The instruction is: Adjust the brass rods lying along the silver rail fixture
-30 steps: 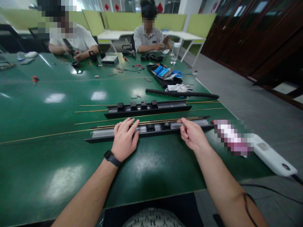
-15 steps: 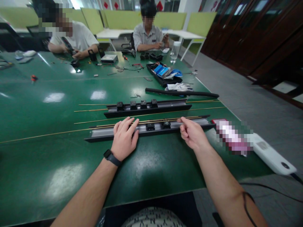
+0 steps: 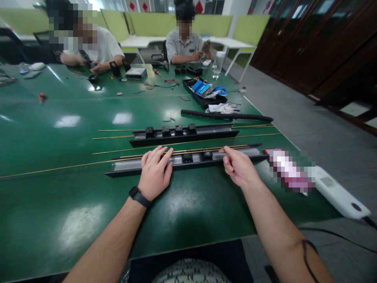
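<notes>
Yellow-green partitions [image 3: 179, 25] and dark wooden cabinets [image 3: 318, 43] stand behind a glossy green table [image 3: 191, 224], where two other people sit along the far edge, one [image 3: 100, 45] toward the left and one [image 3: 184, 49] farther right. Nearer the table's front edge, a black channel [image 3: 126, 166] with a pale inner face lies roughly parallel to that edge, and slender gold rods [image 3: 197, 151] run along its far side, crossing beneath or beside both hands. The left hand [image 3: 156, 167], with a dark watch [image 3: 139, 196] at its wrist, lies across the channel left of its middle, fingers loosely side by side at the rods and thumb apart on the nearer side; whether it clamps anything cannot be told. The right hand [image 3: 239, 165] is curled near the channel's right part, its forefinger tip at the rods; whether the thumb closes against them is hidden. Between the hands, two black blocks [image 3: 187, 158] sit in the channel, apart from the fingers. Beyond lies a second channel [image 3: 188, 139] bearing four blocks, then a black tube [image 3: 235, 116] reaching toward the right edge, and a white power strip [image 3: 338, 194] rests by the near right corner.
</notes>
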### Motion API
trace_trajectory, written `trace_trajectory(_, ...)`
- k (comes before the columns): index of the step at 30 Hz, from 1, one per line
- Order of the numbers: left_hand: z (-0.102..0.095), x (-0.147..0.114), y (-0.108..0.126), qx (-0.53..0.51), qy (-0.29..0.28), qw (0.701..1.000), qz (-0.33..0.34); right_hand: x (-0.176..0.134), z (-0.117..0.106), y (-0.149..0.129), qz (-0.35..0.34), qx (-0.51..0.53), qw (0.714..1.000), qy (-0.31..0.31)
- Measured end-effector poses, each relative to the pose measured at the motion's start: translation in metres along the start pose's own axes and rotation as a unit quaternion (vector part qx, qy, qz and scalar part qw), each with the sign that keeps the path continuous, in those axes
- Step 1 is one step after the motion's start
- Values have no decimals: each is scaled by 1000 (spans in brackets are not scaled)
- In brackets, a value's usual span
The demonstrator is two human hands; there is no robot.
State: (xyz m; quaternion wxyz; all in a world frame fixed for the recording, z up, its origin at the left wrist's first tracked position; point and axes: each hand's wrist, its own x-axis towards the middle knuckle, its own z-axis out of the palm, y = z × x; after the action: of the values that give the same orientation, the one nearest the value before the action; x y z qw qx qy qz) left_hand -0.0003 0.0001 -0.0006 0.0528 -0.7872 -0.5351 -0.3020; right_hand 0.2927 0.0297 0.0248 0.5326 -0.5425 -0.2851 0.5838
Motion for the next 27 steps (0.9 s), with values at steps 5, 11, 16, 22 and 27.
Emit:
trace_trajectory(5,-1,0,0,3,2,1000,3,1,0,0,-3,3,1000,5)
trace_trajectory(11,-1,0,1,1,4,1000,3,0,0,0,1,7,1000,3)
trace_trajectory(16,0,0,0,0,0,1000,2,-2,2,0,6,-2,1000,-16)
trace_trajectory(22,0,0,0,2,2,1000,3,-2,3,-1,7,2,1000,-5)
trace_trajectory(27,0,0,0,1,1,1000,3,0,0,0,0,10,1000,-3)
